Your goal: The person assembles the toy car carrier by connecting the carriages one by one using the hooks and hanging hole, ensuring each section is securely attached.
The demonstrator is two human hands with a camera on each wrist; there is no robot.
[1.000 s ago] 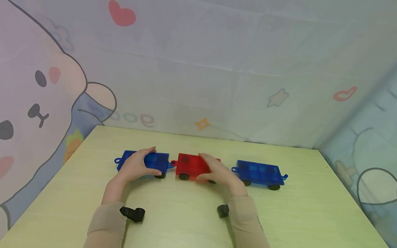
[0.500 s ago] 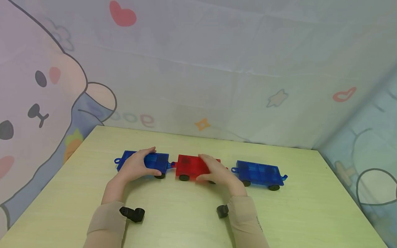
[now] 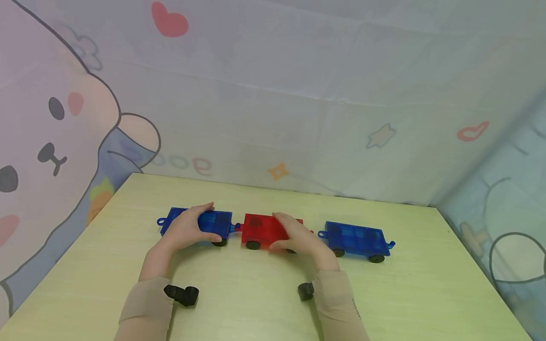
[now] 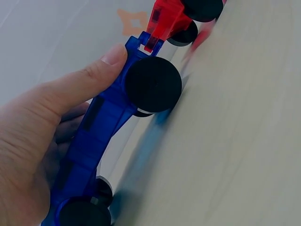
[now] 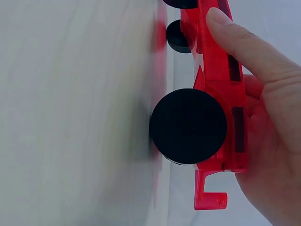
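The red wagon (image 3: 264, 228) and the blue wagon (image 3: 200, 221) look like light, stiff, see-through plastic on black wheels — they'll probably roll if nudged, so hold the flat deck edges. They sit mid-table (image 3: 256, 303), hooked end to end. The right hand (image 3: 300, 237) grips red, the left hand (image 3: 185, 228) grips blue (another blue wagon (image 3: 356, 238) sits nearby).

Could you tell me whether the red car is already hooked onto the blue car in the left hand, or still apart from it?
Hooked, it seems: in the left wrist view the red car's coupling tab sits in the blue car's end loop.
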